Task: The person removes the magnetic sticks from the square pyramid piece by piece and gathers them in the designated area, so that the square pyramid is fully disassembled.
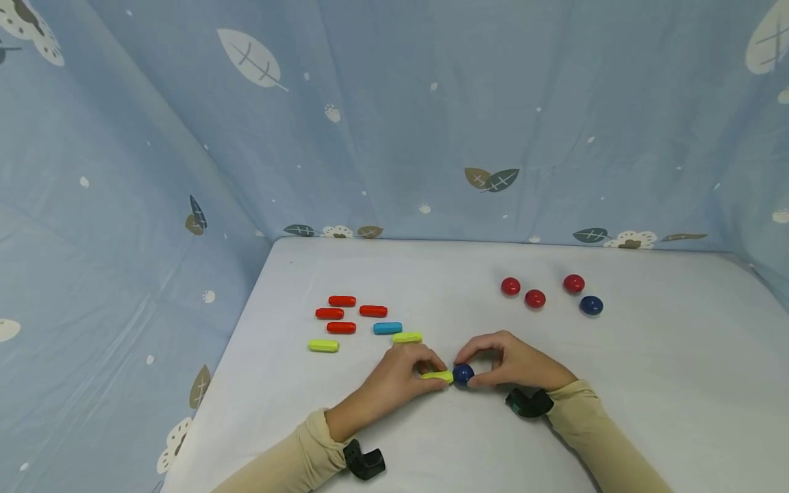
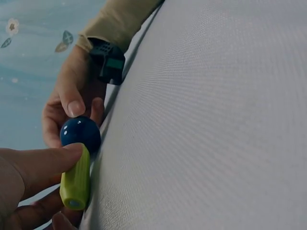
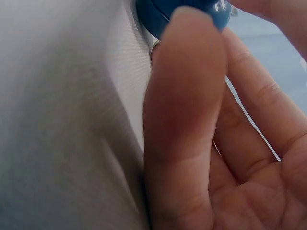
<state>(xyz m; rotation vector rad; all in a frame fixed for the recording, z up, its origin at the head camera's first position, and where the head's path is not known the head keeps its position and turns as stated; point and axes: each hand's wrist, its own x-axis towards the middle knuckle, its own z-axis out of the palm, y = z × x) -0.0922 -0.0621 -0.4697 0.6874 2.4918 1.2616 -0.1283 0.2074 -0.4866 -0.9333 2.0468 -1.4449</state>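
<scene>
Between thumb and fingers, my left hand [image 1: 403, 373] pinches a yellow-green ribbed rod [image 2: 76, 184], held low over the white table. A shiny dark blue ball [image 1: 464, 374] meets the rod's right end. My right hand [image 1: 514, 363] grips that ball from the other side, thumb at the front and index finger behind. In the right wrist view the thumb covers part of the ball [image 3: 158, 17]. Another yellow-green rod [image 1: 407, 337] lies just behind my left hand, beside a light blue rod [image 1: 387, 329].
Several red rods [image 1: 342, 328] and one more yellow-green rod [image 1: 323, 346] lie at the left on the white table [image 1: 271, 411]. Farther back on the right are three red balls [image 1: 535, 299] and a second blue ball [image 1: 592, 305]. A patterned blue cloth [image 1: 394, 123] stands behind.
</scene>
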